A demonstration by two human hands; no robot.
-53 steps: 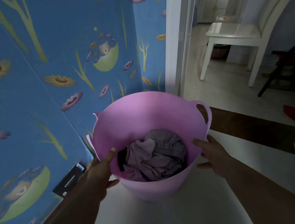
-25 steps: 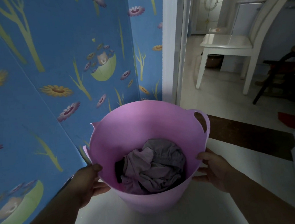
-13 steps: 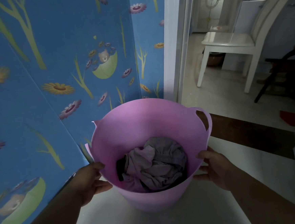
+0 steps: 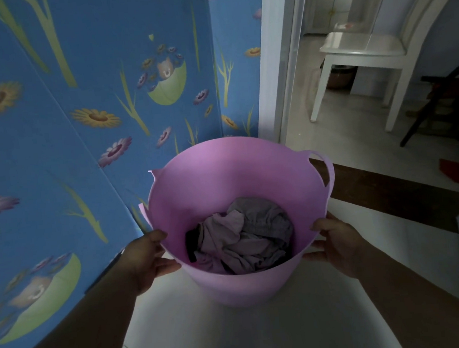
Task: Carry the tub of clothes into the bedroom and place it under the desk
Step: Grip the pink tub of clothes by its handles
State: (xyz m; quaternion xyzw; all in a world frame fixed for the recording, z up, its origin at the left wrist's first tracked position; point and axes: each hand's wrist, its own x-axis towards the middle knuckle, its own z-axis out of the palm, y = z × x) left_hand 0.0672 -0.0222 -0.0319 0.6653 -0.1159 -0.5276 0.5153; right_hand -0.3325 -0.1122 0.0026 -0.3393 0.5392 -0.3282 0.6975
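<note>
A pink plastic tub (image 4: 231, 173) with two loop handles is held in front of me above the pale tiled floor. Crumpled grey and lilac clothes (image 4: 244, 233) lie in its bottom. My left hand (image 4: 147, 256) grips the tub's left wall just under the rim, thumb on the rim. On the opposite side my right hand (image 4: 335, 243) clasps the right wall the same way. The tub's right handle (image 4: 325, 171) is free, beyond my right hand.
A blue flowered wall (image 4: 81, 117) runs close along the left. A white door frame (image 4: 277, 60) stands just beyond the tub, with a dark threshold strip (image 4: 389, 191) on the floor. Past the doorway are a white chair (image 4: 361, 51) and a dark chair frame (image 4: 442, 102).
My hands went from resting on the rim to gripping the tub's sides lower down. The tub has risen slightly and the view has shifted a little toward the doorway.
</note>
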